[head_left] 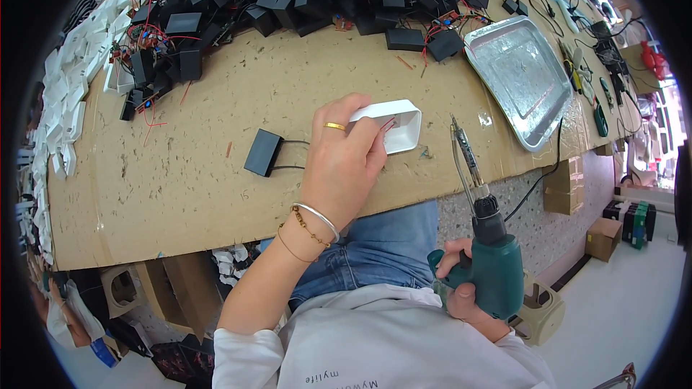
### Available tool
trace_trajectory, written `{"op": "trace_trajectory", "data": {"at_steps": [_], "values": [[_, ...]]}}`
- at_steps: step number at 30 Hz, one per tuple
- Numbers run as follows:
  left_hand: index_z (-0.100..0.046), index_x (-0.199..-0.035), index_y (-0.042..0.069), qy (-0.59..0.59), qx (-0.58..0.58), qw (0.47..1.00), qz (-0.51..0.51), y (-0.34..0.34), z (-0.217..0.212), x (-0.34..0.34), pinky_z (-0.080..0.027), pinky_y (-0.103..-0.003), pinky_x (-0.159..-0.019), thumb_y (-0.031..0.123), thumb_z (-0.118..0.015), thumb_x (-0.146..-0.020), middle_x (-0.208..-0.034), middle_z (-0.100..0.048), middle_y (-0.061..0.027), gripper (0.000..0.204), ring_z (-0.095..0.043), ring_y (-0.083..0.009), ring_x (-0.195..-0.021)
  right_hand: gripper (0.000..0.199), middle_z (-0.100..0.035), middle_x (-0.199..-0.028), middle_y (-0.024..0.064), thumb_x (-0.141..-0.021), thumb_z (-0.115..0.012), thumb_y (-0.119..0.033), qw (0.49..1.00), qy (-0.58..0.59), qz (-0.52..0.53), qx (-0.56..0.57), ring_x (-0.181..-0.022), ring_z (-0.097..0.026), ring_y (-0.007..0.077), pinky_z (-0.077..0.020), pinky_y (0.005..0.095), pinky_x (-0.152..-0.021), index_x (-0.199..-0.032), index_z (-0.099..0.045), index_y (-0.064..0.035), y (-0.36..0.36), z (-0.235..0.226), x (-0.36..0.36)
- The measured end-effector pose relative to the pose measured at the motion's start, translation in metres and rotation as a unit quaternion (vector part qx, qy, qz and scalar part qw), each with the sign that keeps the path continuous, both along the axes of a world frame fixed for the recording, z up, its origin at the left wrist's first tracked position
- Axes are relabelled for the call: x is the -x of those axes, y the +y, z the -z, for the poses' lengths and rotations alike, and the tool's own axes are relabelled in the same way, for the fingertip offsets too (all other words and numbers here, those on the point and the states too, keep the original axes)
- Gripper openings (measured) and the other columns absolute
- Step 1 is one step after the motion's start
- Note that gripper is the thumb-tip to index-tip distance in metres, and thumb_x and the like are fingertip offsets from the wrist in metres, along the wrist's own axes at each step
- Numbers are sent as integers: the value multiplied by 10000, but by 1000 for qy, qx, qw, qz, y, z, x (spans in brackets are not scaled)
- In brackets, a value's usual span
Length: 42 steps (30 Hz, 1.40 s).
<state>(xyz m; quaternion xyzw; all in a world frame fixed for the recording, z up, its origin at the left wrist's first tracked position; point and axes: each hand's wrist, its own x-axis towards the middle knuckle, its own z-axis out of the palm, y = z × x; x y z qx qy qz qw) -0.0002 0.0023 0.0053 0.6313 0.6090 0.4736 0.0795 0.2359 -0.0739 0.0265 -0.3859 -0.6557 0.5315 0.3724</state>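
White housing, grasped in the left hand over the cardboard: hold steady and keep the green soldering gun, gripped in the right hand, clear of the red wire inside.

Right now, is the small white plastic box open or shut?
Open: the small white plastic box in the left hand shows its hollow inside, with red wire visible.

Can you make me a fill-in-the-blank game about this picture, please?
1. The left hand holds a box coloured ____.
2. From the black block, ____ dark wires run toward that hand.
3. The green tool is in the ____ hand.

Missing words: white; two; right.
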Motion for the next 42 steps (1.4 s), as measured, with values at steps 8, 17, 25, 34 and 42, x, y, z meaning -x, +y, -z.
{"op": "trace_trajectory", "data": {"at_steps": [8, 17, 25, 34, 42], "values": [[-597, -835, 1, -3, -5, 1000, 3, -1, 1, 1, -476, -383, -802, 14, -661, -756, -1106, -546, -142, 102, -512, -340, -989, 563, -587, -842, 41, -883, -573, -462, 1000, 8, 26, -1, -762, -518, 132, -416, 289, -760, -1182, -482, 7, 1, 1, 3], [-615, -843, 33, 76, -27, 997, 7, -11, -12, 8, -445, -420, -881, 75, -710, -700, -1155, -529, -132, 177, -487, -357, -1093, 648, -534, -1104, 110, -865, -528, -579, 998, -7, 63, 2, -719, -547, 123, -456, 320, -727, -1244, -429, -62, 0, 5, 3], [-453, -1283, 107, 114, 64, 991, 27, -17, -18, 18, -419, -420, -900, 201, -803, -633, -1277, -473, -125, 745, -484, -334, -1097, 709, -538, -994, 61, -847, -521, -619, 994, -5, 104, 29, -700, -534, 102, -440, 299, -714, -1162, -460, 13, 2, 4, 3], [-449, -1286, 64, 51, 127, 991, 4, -39, -28, 41, -496, -387, -765, 194, -763, -690, -1155, -539, -173, 686, -591, -348, -926, 621, -538, -1036, 92, -882, -546, -508, 992, 43, 118, 1, -697, -537, 111, -442, 286, -656, -1195, -446, 19, 1, 15, 8], [-481, -1235, -15, -227, 366, 888, 160, -210, -57, 154, -493, -251, -711, 175, -779, -734, -974, -612, -59, 614, -585, -107, -811, 474, -548, -1086, 118, -920, -540, -333, 986, 120, 91, -75, -689, -509, 101, -424, 256, -690, -1220, -450, 23, 20, 16, 28]]}}
